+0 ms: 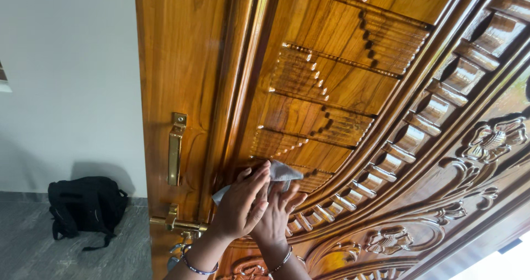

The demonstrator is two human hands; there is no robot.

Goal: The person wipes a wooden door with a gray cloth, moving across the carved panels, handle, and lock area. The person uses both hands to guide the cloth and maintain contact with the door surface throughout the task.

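**Two hands press a cloth to a carved door**

Both hands sit together low on the carved wooden door, one laid partly over the other. The left hand lies on top, fingers close together and flattened forward, its palm pushing down on a pale grey cloth. The right hand is tucked beneath and just beside it, fingers slightly fanned against the wood, also bearing on the cloth. Neither hand pinches the fabric; it seems to be trapped flat between palms and door, which would let the pressure spread over the ridged carving (the grooves here are shallow and close-set).

The cloth shows mostly above the fingertips, with one corner poking out to the left below the left hand. It rests where the door's stepped panel meets the curved moulding.

Left of the hands, a brass pull handle stands upright, and a brass lever handle sits near the left wrist. A black backpack lies on the grey floor against the white wall, well apart.
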